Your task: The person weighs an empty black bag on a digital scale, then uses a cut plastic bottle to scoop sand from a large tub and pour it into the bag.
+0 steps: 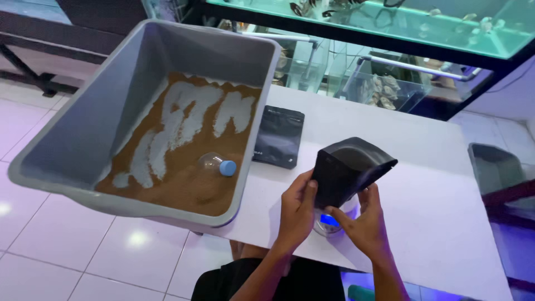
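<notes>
Grey plastic tub (83, 128) hangs over the white bench's (423, 184) left edge, and we judge a knock could tip its brown grains (189, 178) and half-buried bottle (216, 165) out. Behind, glass tanks (390, 22) crowd the bench. Our left hand (296, 209) and right hand (365, 223) grasp the open black pouch (346, 170) over the small scale (330, 222); tilted, it could spill. A flat pouch (278, 136) lies beside the tub.

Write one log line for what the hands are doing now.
left hand: holds black pouch | right hand: touches pouch base | under pouch: small scale | beside: grey tub
</notes>
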